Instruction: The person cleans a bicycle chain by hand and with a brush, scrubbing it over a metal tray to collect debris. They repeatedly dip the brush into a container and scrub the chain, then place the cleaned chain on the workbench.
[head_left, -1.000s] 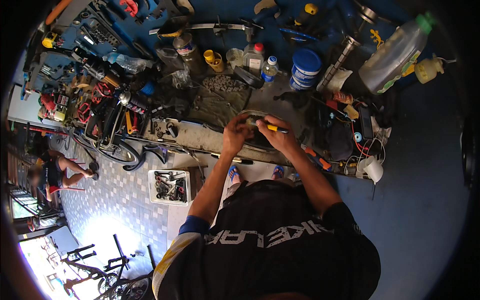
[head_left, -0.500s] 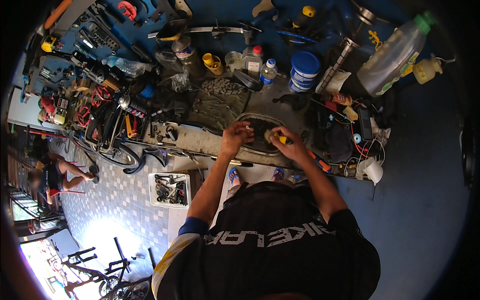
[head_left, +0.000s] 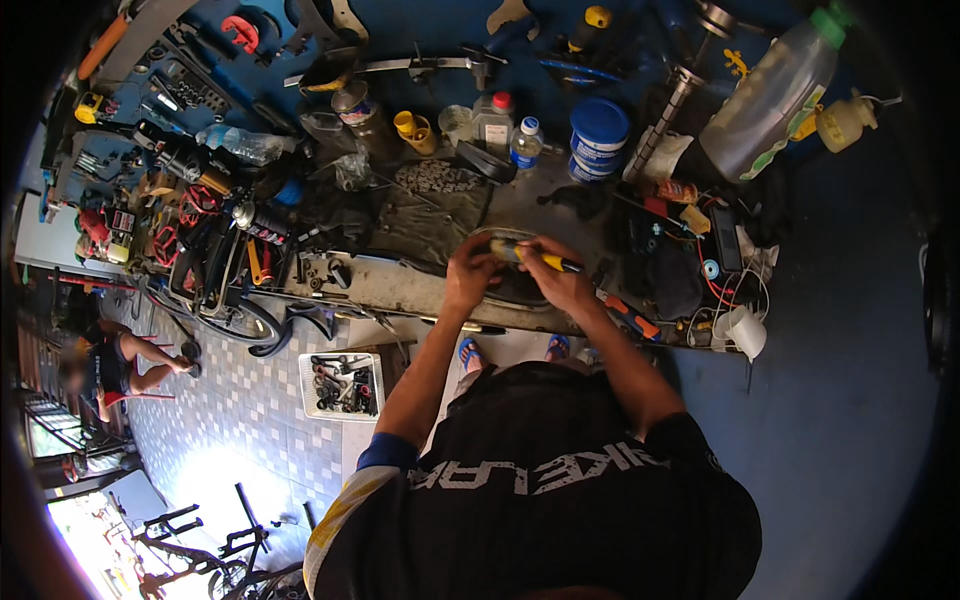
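My right hand is closed around a yellow-and-black-handled brush, its tan bristle end pointing left. That end meets the fingers of my left hand, which are pinched together. Whatever they hold is covered by the brush and fingers now; half a second earlier a small shiny part showed there. Beneath both hands lies a dark oval tray at the bench's front edge, mostly hidden.
Left of my hands, a dark mat carries small metal pieces. Bottles and a blue tub line the back of the bench. An orange-and-grey-handled tool lies right of my forearm. A white basket of parts sits below; a person sits far left.
My right hand has brought the brush leftward and up against my left fingers, turning its handle to point right. The small shiny part in my left fingers is now covered. The view has shifted slightly.
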